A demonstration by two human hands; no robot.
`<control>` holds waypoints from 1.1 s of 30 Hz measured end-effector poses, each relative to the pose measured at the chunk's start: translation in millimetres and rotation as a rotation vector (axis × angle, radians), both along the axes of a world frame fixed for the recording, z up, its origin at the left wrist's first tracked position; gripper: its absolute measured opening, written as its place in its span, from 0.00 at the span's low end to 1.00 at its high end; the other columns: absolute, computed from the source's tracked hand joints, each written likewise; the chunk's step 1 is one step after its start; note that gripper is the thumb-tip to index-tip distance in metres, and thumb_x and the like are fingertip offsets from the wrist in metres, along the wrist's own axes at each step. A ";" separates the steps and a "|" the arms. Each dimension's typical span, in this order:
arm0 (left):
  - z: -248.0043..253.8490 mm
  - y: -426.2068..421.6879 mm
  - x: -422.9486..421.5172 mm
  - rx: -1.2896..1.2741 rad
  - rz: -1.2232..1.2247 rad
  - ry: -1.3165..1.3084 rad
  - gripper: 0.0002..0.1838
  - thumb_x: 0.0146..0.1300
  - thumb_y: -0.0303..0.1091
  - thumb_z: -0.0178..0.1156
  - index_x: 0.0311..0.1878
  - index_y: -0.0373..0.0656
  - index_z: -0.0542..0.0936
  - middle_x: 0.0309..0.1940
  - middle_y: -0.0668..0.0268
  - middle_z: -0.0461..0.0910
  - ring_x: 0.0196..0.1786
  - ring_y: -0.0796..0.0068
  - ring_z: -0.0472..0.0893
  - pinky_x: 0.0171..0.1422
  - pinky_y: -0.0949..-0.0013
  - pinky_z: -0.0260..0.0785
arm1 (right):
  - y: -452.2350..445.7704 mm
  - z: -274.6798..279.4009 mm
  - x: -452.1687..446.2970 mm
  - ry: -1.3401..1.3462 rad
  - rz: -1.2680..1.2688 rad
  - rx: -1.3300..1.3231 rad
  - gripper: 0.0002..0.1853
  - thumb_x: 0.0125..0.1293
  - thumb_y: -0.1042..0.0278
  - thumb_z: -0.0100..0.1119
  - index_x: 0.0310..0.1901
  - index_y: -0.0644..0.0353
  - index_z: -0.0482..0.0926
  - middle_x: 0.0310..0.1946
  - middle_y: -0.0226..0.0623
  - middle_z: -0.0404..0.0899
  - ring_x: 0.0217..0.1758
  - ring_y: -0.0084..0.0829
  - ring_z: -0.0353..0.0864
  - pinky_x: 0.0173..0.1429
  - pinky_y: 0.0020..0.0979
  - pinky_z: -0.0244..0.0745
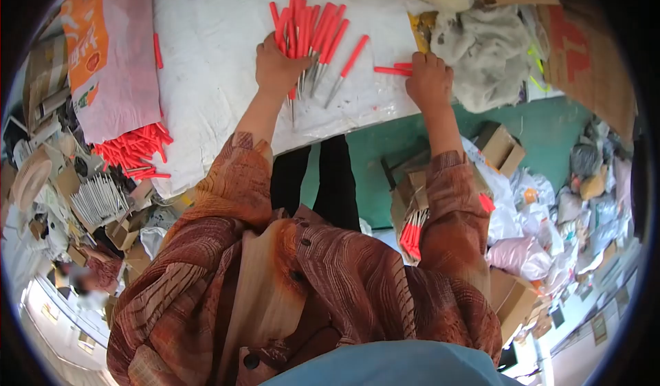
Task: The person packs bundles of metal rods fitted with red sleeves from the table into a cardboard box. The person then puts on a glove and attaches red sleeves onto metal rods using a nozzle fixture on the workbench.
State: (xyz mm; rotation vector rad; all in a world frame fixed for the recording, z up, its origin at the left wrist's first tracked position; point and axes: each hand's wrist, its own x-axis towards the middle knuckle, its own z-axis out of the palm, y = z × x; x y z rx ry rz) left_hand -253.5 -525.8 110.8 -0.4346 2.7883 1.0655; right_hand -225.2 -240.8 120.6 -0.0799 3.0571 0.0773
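Note:
A fanned pile of slim tools with red handles and thin metal shafts (328, 32) lies on the white-covered table (213, 63); their exact kind is unclear. At the pile's left side, my left hand (278, 68) is closed around several of them, its thumb across the handles. One loose red-handled tool (353, 57) rests just right of the pile. Farther right, near the table's front edge, my right hand (430, 83) has its fingers curled in. Two red handles (393, 70) stick out leftward from under it, and their shafts are hidden by the hand.
A pink and orange bag (110, 56) at the left has many red handles (137, 149) below it. Grey cloth gloves (481, 52) lie right of my right hand. Under the table, a carton holds red-handled tools (412, 235). Metal rods (100, 199) fill a box at lower left.

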 end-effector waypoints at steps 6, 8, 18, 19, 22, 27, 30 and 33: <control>-0.7 -12.8 6.2 0.087 -0.002 -0.043 0.44 0.36 0.44 0.75 0.59 0.39 0.68 0.48 0.53 0.71 0.52 0.55 0.74 0.54 0.59 0.69 | -9.8 5.7 -30.1 -0.082 0.098 -0.250 0.11 0.48 0.70 0.55 0.36 0.59 0.72 0.32 0.45 0.75 0.40 0.49 0.75 0.44 0.46 0.71; -4.9 -13.1 5.7 0.121 0.014 -0.057 0.44 0.37 0.44 0.75 0.59 0.39 0.68 0.48 0.53 0.71 0.52 0.55 0.74 0.55 0.59 0.69 | -34.5 14.1 -40.1 -0.040 0.052 -0.558 0.12 0.49 0.70 0.55 0.37 0.61 0.71 0.32 0.48 0.74 0.39 0.53 0.74 0.43 0.47 0.71; 4.0 -25.9 8.4 0.437 0.023 -0.094 0.41 0.42 0.41 0.74 0.59 0.32 0.68 0.45 0.52 0.78 0.46 0.60 0.79 0.52 0.64 0.71 | -16.1 -0.7 -196.4 -0.151 -0.265 -0.656 0.19 0.55 0.59 0.53 0.42 0.65 0.77 0.26 0.45 0.81 0.26 0.40 0.81 0.34 0.37 0.76; 0.8 -30.0 13.5 0.442 0.032 -0.108 0.41 0.42 0.41 0.74 0.59 0.32 0.68 0.45 0.52 0.78 0.46 0.60 0.79 0.52 0.64 0.71 | -27.8 37.7 -162.0 -0.207 -0.276 -0.731 0.18 0.55 0.61 0.54 0.43 0.66 0.76 0.25 0.44 0.80 0.24 0.36 0.81 0.33 0.35 0.75; -8.6 -40.3 5.7 0.732 0.062 -0.156 0.40 0.46 0.39 0.73 0.60 0.30 0.67 0.45 0.56 0.78 0.47 0.71 0.78 0.52 0.69 0.71 | -42.8 16.3 -67.9 -0.114 -0.268 -0.721 0.18 0.54 0.58 0.56 0.41 0.63 0.75 0.34 0.55 0.80 0.40 0.53 0.79 0.46 0.46 0.73; 2.5 -21.0 -9.8 0.385 0.152 -0.159 0.35 0.49 0.45 0.69 0.56 0.31 0.71 0.43 0.52 0.80 0.46 0.62 0.80 0.51 0.64 0.71 | -126.4 -32.5 -8.6 0.102 -0.536 -0.763 0.22 0.61 0.52 0.56 0.43 0.66 0.70 0.38 0.57 0.76 0.43 0.56 0.77 0.48 0.49 0.71; 7.8 -0.9 -22.8 0.285 0.160 -0.185 0.34 0.53 0.53 0.62 0.52 0.31 0.73 0.41 0.50 0.80 0.45 0.59 0.80 0.50 0.63 0.71 | -157.2 -20.6 -33.0 0.056 -0.557 -0.835 0.26 0.63 0.49 0.54 0.48 0.67 0.68 0.41 0.56 0.75 0.44 0.56 0.75 0.50 0.48 0.70; 10.8 11.0 -29.8 0.243 0.181 -0.269 0.32 0.57 0.56 0.57 0.49 0.32 0.76 0.39 0.49 0.81 0.44 0.57 0.80 0.49 0.65 0.70 | -181.7 -5.7 -41.7 0.030 -0.554 -0.913 0.26 0.63 0.50 0.54 0.49 0.67 0.69 0.42 0.55 0.75 0.46 0.54 0.76 0.52 0.46 0.70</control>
